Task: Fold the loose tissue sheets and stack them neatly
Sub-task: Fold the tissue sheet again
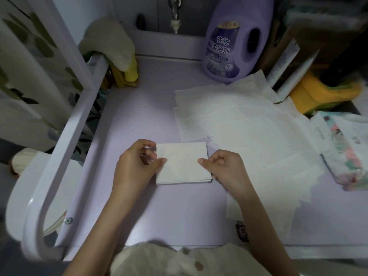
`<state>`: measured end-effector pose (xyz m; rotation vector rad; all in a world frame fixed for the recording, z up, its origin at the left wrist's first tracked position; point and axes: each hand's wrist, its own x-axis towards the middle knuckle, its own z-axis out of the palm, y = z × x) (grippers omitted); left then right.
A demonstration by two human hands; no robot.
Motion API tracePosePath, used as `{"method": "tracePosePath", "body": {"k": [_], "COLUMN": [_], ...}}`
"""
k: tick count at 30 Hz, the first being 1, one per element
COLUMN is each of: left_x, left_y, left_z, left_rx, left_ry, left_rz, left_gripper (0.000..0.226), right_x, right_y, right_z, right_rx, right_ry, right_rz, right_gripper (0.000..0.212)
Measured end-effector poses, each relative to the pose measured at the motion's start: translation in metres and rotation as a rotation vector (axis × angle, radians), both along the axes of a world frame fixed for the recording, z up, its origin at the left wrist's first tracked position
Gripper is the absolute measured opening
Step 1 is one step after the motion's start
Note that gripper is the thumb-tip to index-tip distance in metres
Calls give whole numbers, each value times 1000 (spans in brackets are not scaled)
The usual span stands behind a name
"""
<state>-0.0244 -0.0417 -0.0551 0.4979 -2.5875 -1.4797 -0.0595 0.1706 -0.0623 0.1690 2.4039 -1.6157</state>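
Tissue [182, 163]: lay folded and flat on the table [143, 116] at frame centre, between the two hands.
Tissue shape: close to square, a little wider than tall; long axis ran left to right, with edges about parallel to the table's near edge.
Tissue layers: showed as stacked edges at the lower right corner.
Left hand [135, 164]: fingers curled, pinched the tissue's left edge, thumb by the upper left corner and a fingertip pressed on the top face.
Right hand [223, 169]: fingers curled, gripped the tissue's right edge, thumb tip on top.
Sheets [249, 132]: lay unfolded and overlapping right of centre, spread from below the bottle toward lower right; passed beneath the right forearm.
Bottle [237, 36]: purple, stood upright at top, right of centre, just behind the sheets.
Pack [346, 150]: flowered, lay at the right edge, touching the sheets.
Cloth [111, 42]: pale, hung over the rail [65, 136] at upper left.
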Motion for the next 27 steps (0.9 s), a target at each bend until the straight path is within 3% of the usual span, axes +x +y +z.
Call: {"method": "tracePosePath", "body": {"k": [11, 15, 18, 22, 24, 27], "left_x": [1, 3, 5, 9, 12, 12], "left_y": [-2, 1, 6, 25, 34, 35], "left_z": [-2, -2, -3, 1, -1, -5], "left_rx": [60, 0, 116, 347, 330, 276], "left_ry": [-5, 11, 28, -40, -64, -91], "left_rz": [-9, -2, 17, 1, -51, -103], "left_gripper": [34, 50, 60, 57, 58, 61], "right_x": [0, 0, 3, 10, 14, 15], "right_y": [2, 2, -2, -16, -22, -30], "right_z": [-2, -1, 5, 18, 20, 16], "right_rx": [7, 66, 19, -189, -255, -185], "right_ry": [-2, 20, 110, -5, -98, -102], "right_rz": [23, 8, -80, -67, -5, 62], "right_gripper": [33, 25, 24, 45, 55, 60]}}
